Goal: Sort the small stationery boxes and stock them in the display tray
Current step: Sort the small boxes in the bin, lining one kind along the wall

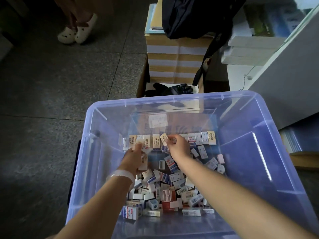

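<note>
Translucent blue plastic forms the bin (pixel 82 152) that fills the lower view; inside it a clear tray (pixel 172 118) stands against the far wall, with a white label (pixel 158 120) whose print is too small to read; a row of boxes (pixel 203 138) stands upright along the tray's front, some cream with dark vertical characters, some white and blue with red characters, none of it legible here; nearer the camera a loose pile (pixel 172 188) of the same small boxes lies jumbled on the bin floor, several showing barcodes, with a small blue sharpener-like piece among them that I cannot name surely; the left hand (pixel 133 159) wears a pale wristband (pixel 123 175) and grips a few boxes together, fingers curled round them, their top ends blurred at the left part of the row; the right hand (pixel 177 146) pinches a cream box (pixel 164 138) between thumb and fingertips, tilted, just above the middle of the row; beyond the bin a black glove (pixel 174 89) lies in a carton (pixel 143 80) beside stacked paper reams (pixel 176 57) under a dark bag (pixel 193 16); at top left someone's feet in cream clogs (pixel 77 30) stand on the tiled floor (pixel 43 75), the legs cut off by the frame.
</note>
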`<state>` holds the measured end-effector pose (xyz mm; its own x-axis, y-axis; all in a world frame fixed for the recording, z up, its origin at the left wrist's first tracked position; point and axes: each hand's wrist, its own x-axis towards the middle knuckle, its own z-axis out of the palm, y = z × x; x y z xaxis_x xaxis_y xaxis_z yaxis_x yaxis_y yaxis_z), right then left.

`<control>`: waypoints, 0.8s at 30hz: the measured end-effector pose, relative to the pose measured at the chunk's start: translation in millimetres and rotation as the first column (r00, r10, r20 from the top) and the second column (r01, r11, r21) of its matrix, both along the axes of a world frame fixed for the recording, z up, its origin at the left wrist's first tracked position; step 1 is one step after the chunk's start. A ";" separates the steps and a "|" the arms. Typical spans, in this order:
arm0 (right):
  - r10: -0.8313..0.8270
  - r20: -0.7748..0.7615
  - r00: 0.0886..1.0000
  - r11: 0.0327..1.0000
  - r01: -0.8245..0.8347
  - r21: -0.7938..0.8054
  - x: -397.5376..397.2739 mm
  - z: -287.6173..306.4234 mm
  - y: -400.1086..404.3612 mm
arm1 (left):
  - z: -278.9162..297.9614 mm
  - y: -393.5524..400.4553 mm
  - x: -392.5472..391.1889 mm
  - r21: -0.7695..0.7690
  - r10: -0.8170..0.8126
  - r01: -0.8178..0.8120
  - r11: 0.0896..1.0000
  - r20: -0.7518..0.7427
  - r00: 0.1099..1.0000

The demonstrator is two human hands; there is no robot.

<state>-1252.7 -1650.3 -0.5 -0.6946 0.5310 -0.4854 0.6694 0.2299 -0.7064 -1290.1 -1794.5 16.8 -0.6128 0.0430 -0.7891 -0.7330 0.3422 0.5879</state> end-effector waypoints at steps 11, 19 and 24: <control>0.352 0.096 0.931 0.923 -0.362 0.129 8.4 6.4 6.5 | -10.0 -1.8 2.6 0.072 0.028 -0.034 0.997 0.087 0.996; 0.369 0.183 0.911 0.805 -0.412 0.426 1.6 -3.5 -6.7 | -8.2 -0.9 3.5 0.061 0.055 -0.060 0.996 0.091 0.994; 0.556 0.375 0.741 0.533 -0.665 0.523 2.4 -1.4 -8.5 | -6.9 -0.5 4.2 0.115 0.126 -0.140 0.984 0.121 0.985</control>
